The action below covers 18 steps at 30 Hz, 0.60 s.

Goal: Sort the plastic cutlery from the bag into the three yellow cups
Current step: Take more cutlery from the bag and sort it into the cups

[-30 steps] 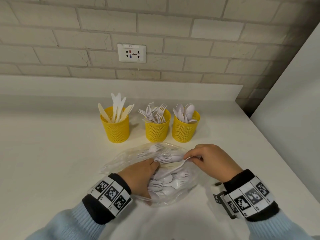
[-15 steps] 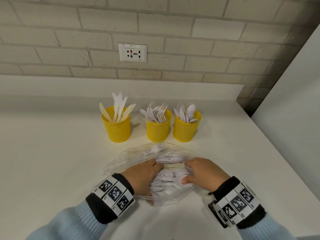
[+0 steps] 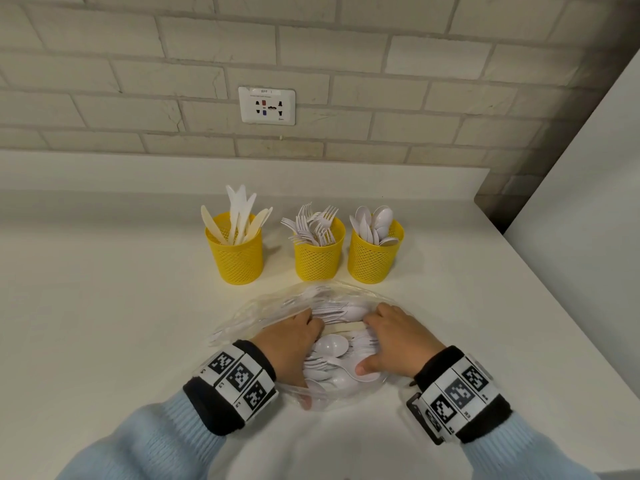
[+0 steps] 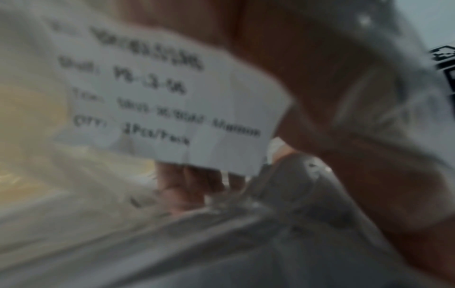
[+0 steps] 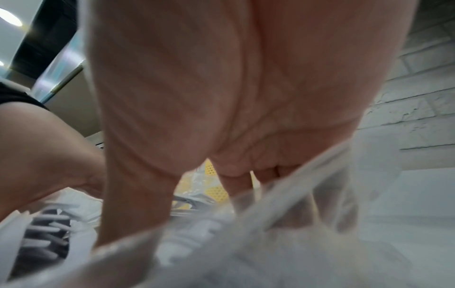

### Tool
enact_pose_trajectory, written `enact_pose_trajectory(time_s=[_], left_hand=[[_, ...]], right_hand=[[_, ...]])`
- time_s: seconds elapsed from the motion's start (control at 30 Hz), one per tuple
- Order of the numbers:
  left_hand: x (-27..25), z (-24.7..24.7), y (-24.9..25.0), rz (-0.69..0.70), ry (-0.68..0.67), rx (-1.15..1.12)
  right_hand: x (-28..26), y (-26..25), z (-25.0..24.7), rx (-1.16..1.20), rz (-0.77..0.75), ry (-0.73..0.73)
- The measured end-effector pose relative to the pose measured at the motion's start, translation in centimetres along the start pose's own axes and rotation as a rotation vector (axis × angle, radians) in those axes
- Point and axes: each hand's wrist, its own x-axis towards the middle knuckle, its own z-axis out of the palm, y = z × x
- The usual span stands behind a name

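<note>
Three yellow mesh cups stand in a row at the back of the counter: knives (image 3: 237, 258) on the left, forks (image 3: 318, 258) in the middle, spoons (image 3: 374, 261) on the right. In front of them lies a clear plastic bag (image 3: 249, 317) holding several white spoons and forks (image 3: 332, 344). My left hand (image 3: 298, 344) grips the bag's near left side, its thumb under the plastic. My right hand (image 3: 381, 341) is inside the bag, fingers curled over the cutlery and thumb on a spoon handle. A white printed label (image 4: 172, 101) on the bag fills the blurred left wrist view.
The white counter (image 3: 104, 306) ends at a raised ledge under a brick wall with a socket plate (image 3: 266, 105). Its right edge runs diagonally beside a white panel (image 3: 588, 237).
My right hand, which pinched a white utensil at the bag's top edge, has dropped down and towards me into the bag. My left hand has stayed on the bag.
</note>
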Motion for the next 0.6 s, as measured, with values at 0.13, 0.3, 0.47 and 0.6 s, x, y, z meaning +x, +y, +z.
enact_pose_trajectory(time_s=[0.13, 0.3, 0.47, 0.6], left_hand=[[0.05, -0.23, 0.15, 0.003, 0.019, -0.022], [0.12, -0.3, 0.29, 0.013, 0.026, -0.056], [-0.16, -0.27, 0.46, 0.011, 0.003, -0.031], [-0.34, -0.23, 0.34, 0.018, -0.019, -0.05]], right_hand=[[0.08, 0.12, -0.11, -0.005, -0.012, 0.002], [0.04, 0.13, -0.21, -0.031, -0.022, 0.011], [-0.43, 0.27, -0.13, -0.021, -0.042, 0.058], [-0.84, 0.36, -0.25, -0.03, -0.074, 0.039]])
